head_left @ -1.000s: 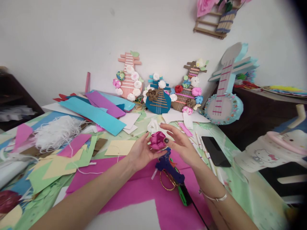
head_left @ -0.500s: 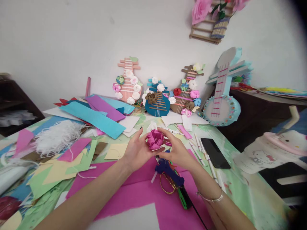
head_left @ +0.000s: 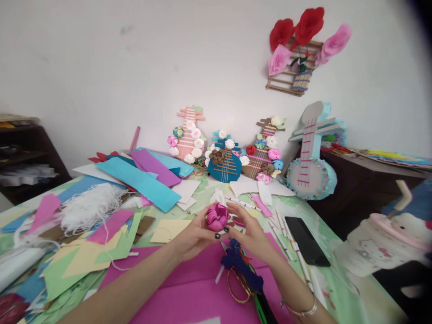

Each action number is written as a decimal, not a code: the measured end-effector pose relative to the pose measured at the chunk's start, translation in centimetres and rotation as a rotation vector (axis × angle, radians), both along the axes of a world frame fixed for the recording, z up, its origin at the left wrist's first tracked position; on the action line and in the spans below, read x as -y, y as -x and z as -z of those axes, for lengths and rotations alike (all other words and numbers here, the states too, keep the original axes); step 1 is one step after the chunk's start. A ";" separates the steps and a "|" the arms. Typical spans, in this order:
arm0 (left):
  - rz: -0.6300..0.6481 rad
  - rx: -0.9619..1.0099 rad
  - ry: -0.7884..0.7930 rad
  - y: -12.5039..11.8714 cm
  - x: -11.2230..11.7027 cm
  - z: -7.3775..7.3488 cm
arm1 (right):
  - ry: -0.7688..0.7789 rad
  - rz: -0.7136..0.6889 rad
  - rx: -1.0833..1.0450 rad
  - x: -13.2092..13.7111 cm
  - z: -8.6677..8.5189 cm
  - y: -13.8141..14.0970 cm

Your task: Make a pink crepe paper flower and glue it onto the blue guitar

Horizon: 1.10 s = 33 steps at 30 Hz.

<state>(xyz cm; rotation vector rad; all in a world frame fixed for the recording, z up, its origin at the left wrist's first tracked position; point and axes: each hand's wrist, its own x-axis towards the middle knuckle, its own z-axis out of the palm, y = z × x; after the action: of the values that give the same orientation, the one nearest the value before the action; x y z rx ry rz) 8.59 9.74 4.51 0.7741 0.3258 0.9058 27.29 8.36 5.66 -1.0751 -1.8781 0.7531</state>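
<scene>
A magenta paper flower (head_left: 217, 217) with curled, overlapping petals sits between my two hands. My left hand (head_left: 192, 236) holds it from the left and below, thumb across its base. My right hand (head_left: 251, 231) curves around its right side, fingers bent and thumb tip near the left thumb. A small magenta piece shows between the right thumb and fingers; whether it is held I cannot tell. Below the hands lie a dark blue glue gun (head_left: 238, 263) and gold-handled scissors (head_left: 237, 288), partly covered, on a magenta paper sheet (head_left: 189, 279).
Paper scraps (head_left: 81, 252) and a heap of white string (head_left: 89, 206) lie left. Flower-decorated paper instruments (head_left: 224, 162) lean against the wall. White pens (head_left: 281, 240), a black phone (head_left: 307, 240) and a lidded cup with straw (head_left: 378, 245) stand or lie right.
The camera view has tilted up, so everything appears lower. My left thumb has come across the flower's base, and the flower is turned, its side petals facing me more.
</scene>
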 end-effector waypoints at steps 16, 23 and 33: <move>-0.180 0.034 0.144 5.1 -2.5 4.4 | 0.270 0.545 -0.102 -18.4 -1.0 -8.4; -0.305 -0.042 0.136 6.1 -4.2 5.1 | 0.392 0.625 -0.143 -25.7 1.6 -7.3; -0.276 -0.145 0.090 5.5 -4.5 6.0 | 0.535 0.645 -0.345 -32.0 5.7 -7.7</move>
<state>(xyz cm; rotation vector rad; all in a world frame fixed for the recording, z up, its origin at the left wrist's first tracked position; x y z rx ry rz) 3.12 14.25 -1.50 0.7239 0.6080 1.0881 34.99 40.39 -0.05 -1.6449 -0.9580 0.9889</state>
